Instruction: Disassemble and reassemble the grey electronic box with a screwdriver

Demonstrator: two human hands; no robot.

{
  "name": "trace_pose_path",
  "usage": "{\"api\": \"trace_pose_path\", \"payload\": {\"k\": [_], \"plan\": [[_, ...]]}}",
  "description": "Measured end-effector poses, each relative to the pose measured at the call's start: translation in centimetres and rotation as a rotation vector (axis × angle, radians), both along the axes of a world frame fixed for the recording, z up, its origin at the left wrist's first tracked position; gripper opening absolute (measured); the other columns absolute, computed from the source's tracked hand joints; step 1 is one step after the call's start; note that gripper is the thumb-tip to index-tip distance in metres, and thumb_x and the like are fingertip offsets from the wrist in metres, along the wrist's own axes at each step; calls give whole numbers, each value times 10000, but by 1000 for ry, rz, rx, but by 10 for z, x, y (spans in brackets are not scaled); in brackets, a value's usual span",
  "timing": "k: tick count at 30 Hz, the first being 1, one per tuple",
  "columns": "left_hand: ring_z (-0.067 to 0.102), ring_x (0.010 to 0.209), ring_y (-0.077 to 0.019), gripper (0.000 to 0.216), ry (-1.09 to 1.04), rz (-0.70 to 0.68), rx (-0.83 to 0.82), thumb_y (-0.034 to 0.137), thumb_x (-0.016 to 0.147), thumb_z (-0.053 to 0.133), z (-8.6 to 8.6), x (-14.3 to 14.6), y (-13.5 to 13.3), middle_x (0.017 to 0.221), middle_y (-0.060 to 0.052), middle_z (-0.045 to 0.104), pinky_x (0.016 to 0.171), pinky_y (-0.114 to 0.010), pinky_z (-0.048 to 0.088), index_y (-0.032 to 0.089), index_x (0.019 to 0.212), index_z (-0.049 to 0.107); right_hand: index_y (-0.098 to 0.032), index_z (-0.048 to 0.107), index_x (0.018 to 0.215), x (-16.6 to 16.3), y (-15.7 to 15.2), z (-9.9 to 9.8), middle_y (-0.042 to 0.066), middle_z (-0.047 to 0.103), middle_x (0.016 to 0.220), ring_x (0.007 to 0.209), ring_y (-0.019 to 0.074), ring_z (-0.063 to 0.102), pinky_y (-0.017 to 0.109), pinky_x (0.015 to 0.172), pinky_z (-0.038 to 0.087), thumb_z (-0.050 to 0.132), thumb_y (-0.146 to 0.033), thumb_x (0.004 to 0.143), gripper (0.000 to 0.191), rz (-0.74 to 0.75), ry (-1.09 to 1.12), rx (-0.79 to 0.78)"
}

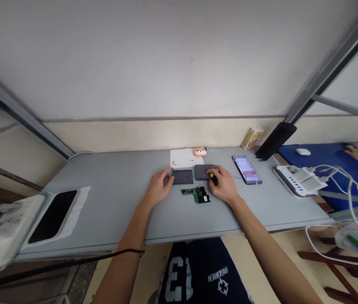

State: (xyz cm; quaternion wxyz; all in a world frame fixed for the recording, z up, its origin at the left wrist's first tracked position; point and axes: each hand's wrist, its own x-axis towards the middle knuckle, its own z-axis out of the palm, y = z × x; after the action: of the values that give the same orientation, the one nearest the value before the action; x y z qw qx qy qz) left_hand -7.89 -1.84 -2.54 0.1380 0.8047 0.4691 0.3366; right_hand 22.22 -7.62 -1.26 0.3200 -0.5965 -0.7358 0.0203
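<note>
one flat dark-grey rectangular plate [183,177] lies on the grey table [115,185]; i find the left hand [159,185] with bent fingers at its edge, grip unclear; the right hand [223,183] grasps a yellow-ended black tool [213,179].

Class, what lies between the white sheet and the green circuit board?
A left dark panel and a right dark panel, side by side, in the head view.

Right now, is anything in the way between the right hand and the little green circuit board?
No, nothing visible is. The green circuit board lies just beside the right hand. That hand does seem to hold a yellow-ended tool, though.
</note>
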Motion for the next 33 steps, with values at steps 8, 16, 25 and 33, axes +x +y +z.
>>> {"api": "trace_pose_path", "payload": {"k": [8, 16, 25, 33], "plan": [[533, 1309, -283, 626, 94, -35, -22, 397, 919, 685, 6, -1, -8, 1430, -74, 565, 1129, -466, 391, 316, 1497, 458, -245, 691, 1121, 3, 2, -3, 90, 642, 1333, 1166, 288, 611, 435, 955, 444, 589, -129, 796, 360, 58, 16, 7], [559, 1271, -279, 390, 84, -29, -20, 304, 890, 714, 4, -1, -6, 1413, -36, 613, 1105, -479, 406, 298, 1266, 611, -239, 708, 1045, 4, 3, -4, 66, 676, 1286, 1095, 278, 624, 432, 922, 437, 553, -39, 681, 443, 64, 48, 9], [581, 1244, -272, 349, 66, -20, -24, 284, 869, 743, 4, 0, -6, 1429, -33, 617, 1085, -474, 428, 291, 1195, 620, -241, 716, 949, 6, 4, -4, 55, 708, 1176, 1038, 261, 628, 416, 916, 430, 543, -22, 691, 380, 43, 84, 18], [571, 1259, -285, 384, 76, -8, -52, 289, 875, 736, 7, 1, -6, 1440, -39, 621, 1100, -496, 416, 296, 1241, 618, -239, 703, 924, 7, 5, -3, 46, 708, 1188, 1053, 258, 618, 413, 900, 417, 536, -12, 690, 367, 18, 105, 33]]}}
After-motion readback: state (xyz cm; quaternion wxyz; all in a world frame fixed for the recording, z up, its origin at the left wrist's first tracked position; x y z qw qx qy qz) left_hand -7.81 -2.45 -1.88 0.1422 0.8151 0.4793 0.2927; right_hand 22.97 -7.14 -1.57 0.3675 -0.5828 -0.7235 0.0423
